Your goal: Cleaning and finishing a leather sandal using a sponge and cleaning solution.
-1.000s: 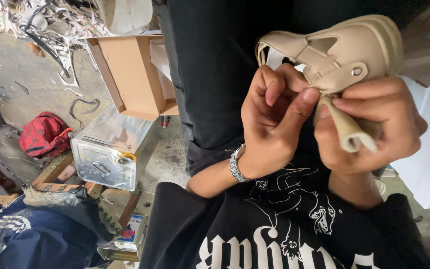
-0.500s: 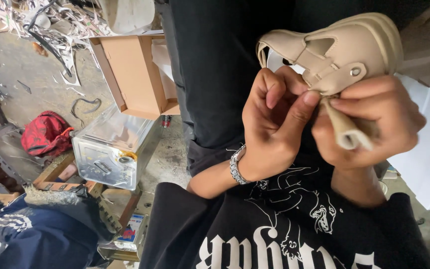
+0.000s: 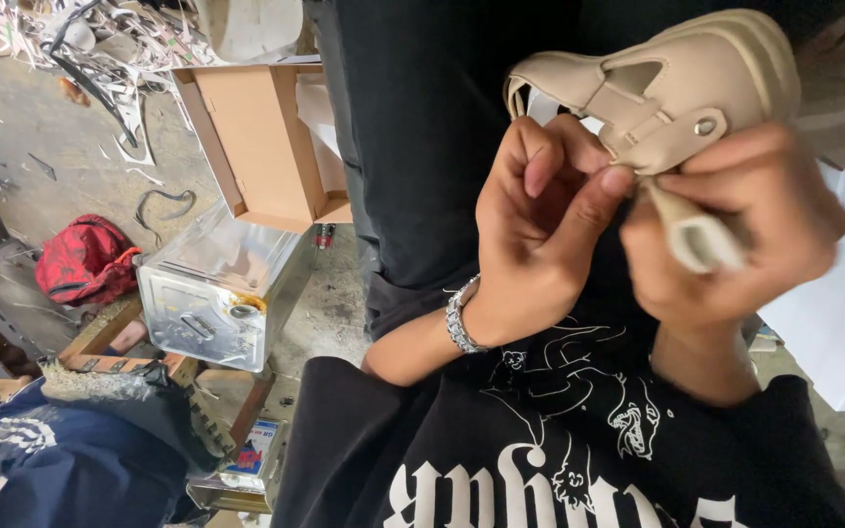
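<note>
Beige sandal (image 3: 672,93) held up in both hands in front of the wearer's black trousers, sole edge toward upper right, a rivet showing on the side strap. Heel end and much of the underside hidden behind the fingers; one loose strap end pokes out blurred below the right hand (image 3: 735,230). Right hand wrapped shut around the sandal's lower part. Left hand (image 3: 535,225) curled, thumb and forefinger pinching the strap just beside the rivet; a silver bracelet (image 3: 462,318) on that wrist. Upper looks smooth, cutouts between straps, thick ribbed sole. Farther left on the concrete floor: metal box (image 3: 217,288), open cardboard box (image 3: 266,147), red bag (image 3: 85,259); scraps beyond, too cluttered to make out.
</note>
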